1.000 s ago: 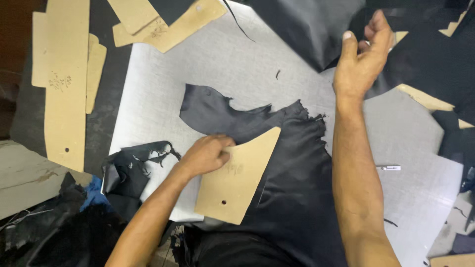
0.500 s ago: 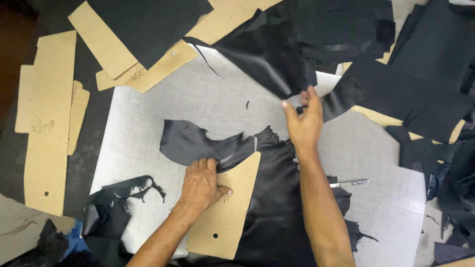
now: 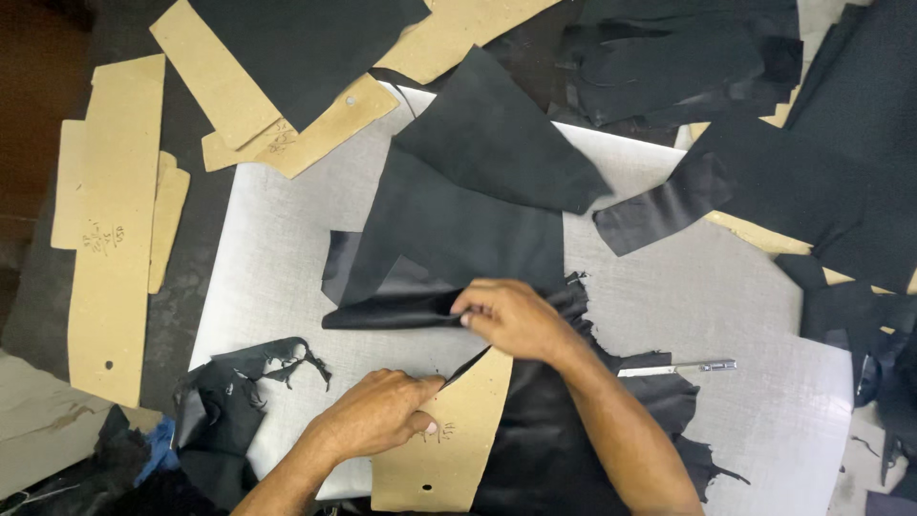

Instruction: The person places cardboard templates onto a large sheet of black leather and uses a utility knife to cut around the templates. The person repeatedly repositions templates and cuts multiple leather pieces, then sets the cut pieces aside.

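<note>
A large piece of black leather [image 3: 458, 220] lies folded over on a scratched metal cutting plate [image 3: 726, 296]. My right hand [image 3: 511, 315] pinches its edge near the plate's middle. My left hand [image 3: 377, 416] presses down on a tan cardboard pattern [image 3: 449, 444] with a small hole, which lies on the lower part of the leather near the front edge.
More tan cardboard patterns [image 3: 115, 258] lie at the left and along the top. Black leather pieces [image 3: 821, 162] pile up at the top right. Crumpled scraps [image 3: 229, 392] sit at the plate's lower left. A slim metal knife [image 3: 678, 367] lies right of my forearm.
My right hand came down from the far right of the plate to the middle, dragging a large flap of leather over. The left hand stayed on the pattern.
</note>
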